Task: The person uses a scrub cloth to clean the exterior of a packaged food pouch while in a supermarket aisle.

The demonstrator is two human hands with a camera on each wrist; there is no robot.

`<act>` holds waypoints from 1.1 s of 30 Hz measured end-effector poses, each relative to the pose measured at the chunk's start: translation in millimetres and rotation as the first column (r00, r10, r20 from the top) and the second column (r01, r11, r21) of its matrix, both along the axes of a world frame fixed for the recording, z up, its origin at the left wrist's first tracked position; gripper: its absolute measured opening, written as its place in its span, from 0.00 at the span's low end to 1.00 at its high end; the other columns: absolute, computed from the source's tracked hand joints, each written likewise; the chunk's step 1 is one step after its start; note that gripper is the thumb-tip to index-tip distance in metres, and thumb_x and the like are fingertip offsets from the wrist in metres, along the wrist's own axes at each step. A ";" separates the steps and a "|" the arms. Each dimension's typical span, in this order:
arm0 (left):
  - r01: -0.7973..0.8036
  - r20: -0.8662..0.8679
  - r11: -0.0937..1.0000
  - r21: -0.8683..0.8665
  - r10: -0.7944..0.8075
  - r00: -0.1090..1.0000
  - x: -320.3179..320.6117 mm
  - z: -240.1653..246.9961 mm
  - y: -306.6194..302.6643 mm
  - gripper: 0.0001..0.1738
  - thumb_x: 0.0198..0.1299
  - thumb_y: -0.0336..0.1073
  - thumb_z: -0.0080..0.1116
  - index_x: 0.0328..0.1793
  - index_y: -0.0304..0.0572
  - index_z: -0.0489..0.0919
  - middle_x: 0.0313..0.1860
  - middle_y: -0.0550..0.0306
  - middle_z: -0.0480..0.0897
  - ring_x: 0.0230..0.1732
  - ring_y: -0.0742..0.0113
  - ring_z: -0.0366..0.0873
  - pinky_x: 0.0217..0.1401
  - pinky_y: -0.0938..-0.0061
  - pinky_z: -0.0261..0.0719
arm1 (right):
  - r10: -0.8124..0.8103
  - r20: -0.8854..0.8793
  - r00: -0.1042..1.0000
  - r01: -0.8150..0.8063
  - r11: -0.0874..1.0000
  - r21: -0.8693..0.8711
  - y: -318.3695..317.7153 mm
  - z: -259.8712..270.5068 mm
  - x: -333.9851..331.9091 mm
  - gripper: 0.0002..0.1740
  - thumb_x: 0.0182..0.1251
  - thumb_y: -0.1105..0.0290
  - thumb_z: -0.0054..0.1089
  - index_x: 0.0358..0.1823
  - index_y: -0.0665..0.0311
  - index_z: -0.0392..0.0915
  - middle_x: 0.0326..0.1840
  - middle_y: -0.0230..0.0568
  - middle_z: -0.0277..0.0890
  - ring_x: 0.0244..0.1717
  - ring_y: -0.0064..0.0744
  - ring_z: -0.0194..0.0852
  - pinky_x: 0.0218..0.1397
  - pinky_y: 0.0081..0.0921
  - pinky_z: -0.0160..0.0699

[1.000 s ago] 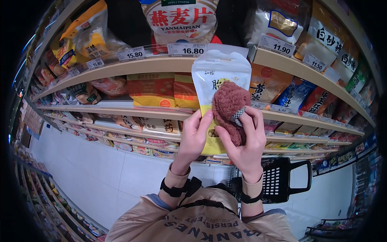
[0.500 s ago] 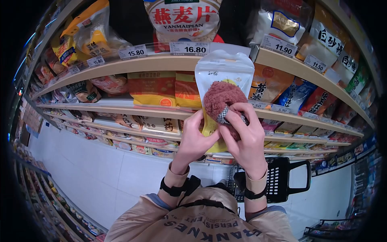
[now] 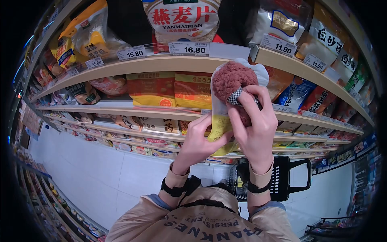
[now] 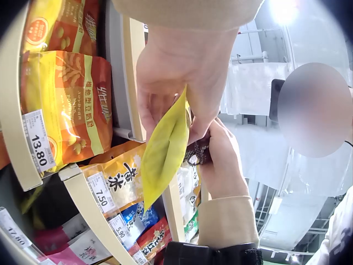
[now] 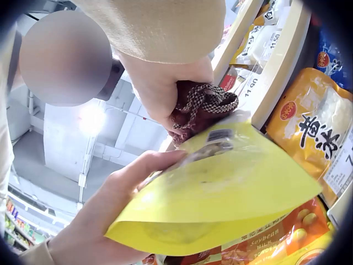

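Observation:
My left hand (image 3: 201,139) grips the lower part of a white and yellow pouch (image 3: 221,126), thumb across its front. A fluffy reddish-brown cloth item (image 3: 234,78) with a black-and-white checked trim covers much of the pouch's upper face. The right hand (image 3: 256,125) pinches this cloth at the checked trim, its fingers curled round it. From the left wrist, the pouch's yellow bottom (image 4: 165,149) faces the camera below the left hand (image 4: 182,72). In the right wrist view, the bunched cloth (image 5: 201,107) touches or nearly touches the pouch (image 5: 215,193).
Shelves (image 3: 161,63) of bagged goods with price tags curve across the front. A large oat bag (image 3: 183,20) stands above, and soybean powder bags (image 3: 151,88) lie lower. A black basket (image 3: 282,177) is below on the right, over the pale floor (image 3: 96,169).
The cloth and right hand have moved up and to the right over the pouch. The pouch has shifted right and tilted, its top now largely behind the cloth.

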State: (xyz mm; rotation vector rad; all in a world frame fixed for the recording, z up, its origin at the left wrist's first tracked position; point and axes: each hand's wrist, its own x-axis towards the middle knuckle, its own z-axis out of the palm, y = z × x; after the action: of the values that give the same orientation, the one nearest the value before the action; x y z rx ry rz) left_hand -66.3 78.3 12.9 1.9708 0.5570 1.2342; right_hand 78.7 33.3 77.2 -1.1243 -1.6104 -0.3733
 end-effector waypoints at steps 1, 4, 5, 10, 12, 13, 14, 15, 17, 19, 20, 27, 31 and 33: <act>0.021 0.016 0.998 -0.057 -0.020 1.000 -1.4 -0.6 -0.7 0.20 0.55 0.32 0.71 0.51 0.28 0.81 0.41 0.49 0.84 0.40 0.63 0.84 0.46 0.72 0.82 | -0.051 -0.002 0.999 0.051 0.999 0.009 -0.1 0.8 4.2 0.18 0.53 0.82 0.65 0.48 0.68 0.80 0.45 0.48 0.73 0.43 0.47 0.78 0.47 0.37 0.78; 0.048 0.064 0.990 -0.132 -0.040 0.997 -6.0 -2.4 0.9 0.20 0.56 0.32 0.71 0.51 0.27 0.81 0.44 0.49 0.85 0.43 0.65 0.85 0.48 0.73 0.82 | -0.202 -0.046 0.978 0.201 0.979 -0.024 -2.5 2.1 17.7 0.15 0.57 0.81 0.64 0.47 0.68 0.80 0.44 0.48 0.73 0.41 0.48 0.78 0.45 0.37 0.77; 0.049 0.057 0.989 -0.136 -0.042 0.998 -7.8 -4.3 3.3 0.20 0.56 0.32 0.71 0.51 0.27 0.81 0.44 0.48 0.85 0.43 0.65 0.85 0.48 0.73 0.82 | -0.221 -0.064 0.973 0.218 0.975 -0.045 -3.0 2.2 20.5 0.15 0.57 0.81 0.64 0.48 0.68 0.80 0.44 0.48 0.73 0.41 0.48 0.78 0.45 0.37 0.77; 0.061 0.065 0.985 -0.160 -0.052 0.997 -2.8 -0.3 3.0 0.20 0.55 0.32 0.71 0.52 0.28 0.81 0.44 0.48 0.85 0.43 0.65 0.85 0.49 0.72 0.82 | -0.184 0.025 0.983 0.183 0.983 0.014 -0.1 0.2 10.6 0.16 0.56 0.81 0.66 0.48 0.67 0.80 0.44 0.48 0.73 0.43 0.48 0.78 0.46 0.38 0.77; 0.064 -0.008 0.995 -0.081 -0.065 0.998 -1.5 1.6 4.0 0.20 0.55 0.31 0.71 0.52 0.28 0.81 0.43 0.49 0.85 0.43 0.65 0.85 0.49 0.71 0.82 | -0.064 0.026 0.998 0.064 0.998 -0.016 -0.6 0.3 0.0 0.18 0.52 0.81 0.67 0.47 0.68 0.80 0.44 0.48 0.72 0.44 0.48 0.78 0.48 0.38 0.78; 0.069 -0.010 0.994 -0.080 -0.070 0.998 -1.3 1.7 4.3 0.20 0.55 0.31 0.71 0.52 0.28 0.81 0.43 0.49 0.85 0.43 0.65 0.85 0.49 0.71 0.82 | -0.021 0.042 0.999 0.022 1.000 -0.011 0.0 0.3 -2.7 0.18 0.52 0.81 0.67 0.47 0.68 0.80 0.45 0.48 0.72 0.44 0.48 0.78 0.48 0.38 0.78; 0.054 -0.033 0.998 -0.036 -0.056 0.998 -1.2 1.5 4.2 0.20 0.55 0.31 0.71 0.52 0.28 0.81 0.43 0.49 0.85 0.43 0.65 0.85 0.49 0.71 0.82 | 0.024 0.059 0.998 -0.023 1.000 -0.007 0.3 0.4 -3.9 0.19 0.51 0.81 0.67 0.47 0.68 0.80 0.45 0.48 0.72 0.45 0.48 0.78 0.48 0.38 0.78; 0.041 -0.056 0.999 0.008 -0.040 0.998 -1.4 1.4 4.1 0.20 0.55 0.31 0.71 0.52 0.27 0.81 0.43 0.50 0.85 0.43 0.65 0.85 0.49 0.71 0.82 | 0.025 0.044 0.999 -0.024 1.000 -0.003 0.6 1.4 -2.8 0.19 0.51 0.81 0.67 0.47 0.68 0.80 0.46 0.48 0.72 0.45 0.48 0.78 0.49 0.38 0.79; 0.060 -0.014 0.995 -0.077 -0.061 0.998 -1.4 2.2 1.9 0.20 0.55 0.31 0.71 0.51 0.28 0.81 0.43 0.49 0.85 0.43 0.65 0.85 0.49 0.71 0.82 | -0.038 0.012 0.999 0.038 0.999 -0.002 1.5 2.4 6.0 0.18 0.52 0.81 0.66 0.47 0.68 0.80 0.45 0.48 0.73 0.44 0.49 0.78 0.48 0.37 0.78; 0.074 0.032 0.984 -0.159 -0.070 0.997 -3.7 1.2 3.1 0.20 0.54 0.31 0.71 0.51 0.28 0.81 0.43 0.49 0.85 0.43 0.64 0.85 0.49 0.71 0.82 | -0.139 -0.002 0.990 0.139 0.990 0.011 2.0 3.8 16.5 0.17 0.54 0.81 0.65 0.48 0.69 0.80 0.44 0.49 0.74 0.43 0.49 0.79 0.47 0.37 0.78; 0.090 0.061 0.978 -0.189 -0.079 0.995 -5.5 -1.8 5.3 0.20 0.54 0.31 0.71 0.51 0.28 0.82 0.43 0.49 0.85 0.43 0.64 0.85 0.48 0.71 0.81 | -0.183 -0.044 0.982 0.182 0.983 -0.024 0.3 4.7 20.5 0.16 0.56 0.81 0.65 0.47 0.69 0.80 0.44 0.48 0.74 0.42 0.48 0.79 0.46 0.36 0.78; 0.090 0.060 0.982 -0.165 -0.081 0.995 -1.6 -3.1 9.4 0.19 0.54 0.32 0.71 0.49 0.29 0.82 0.43 0.48 0.85 0.43 0.61 0.85 0.49 0.70 0.81 | -0.179 -0.056 0.982 0.179 0.984 -0.002 4.3 6.2 14.3 0.14 0.58 0.79 0.65 0.47 0.70 0.79 0.42 0.48 0.74 0.41 0.47 0.79 0.44 0.36 0.78; 0.067 -0.066 0.998 -0.009 -0.068 0.996 2.4 0.0 10.6 0.18 0.53 0.32 0.71 0.48 0.30 0.82 0.43 0.46 0.84 0.42 0.57 0.85 0.48 0.68 0.81 | 0.046 0.012 0.999 -0.046 0.999 -0.007 6.5 5.5 -0.7 0.17 0.55 0.80 0.66 0.48 0.69 0.79 0.44 0.48 0.72 0.42 0.48 0.78 0.45 0.38 0.78; 0.036 -0.017 0.997 0.072 -0.035 0.999 5.2 -2.2 10.2 0.17 0.53 0.32 0.70 0.47 0.30 0.81 0.42 0.45 0.83 0.40 0.54 0.84 0.47 0.65 0.81 | 0.075 -0.004 0.997 -0.075 0.997 -0.023 6.4 6.8 -0.5 0.17 0.55 0.80 0.66 0.48 0.69 0.79 0.45 0.48 0.73 0.43 0.48 0.78 0.46 0.38 0.78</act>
State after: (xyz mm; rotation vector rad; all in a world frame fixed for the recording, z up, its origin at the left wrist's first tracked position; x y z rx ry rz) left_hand -61.1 88.5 10.6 2.0429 0.4897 1.2337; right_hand 78.3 39.7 84.0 -1.0778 -1.6523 -0.3044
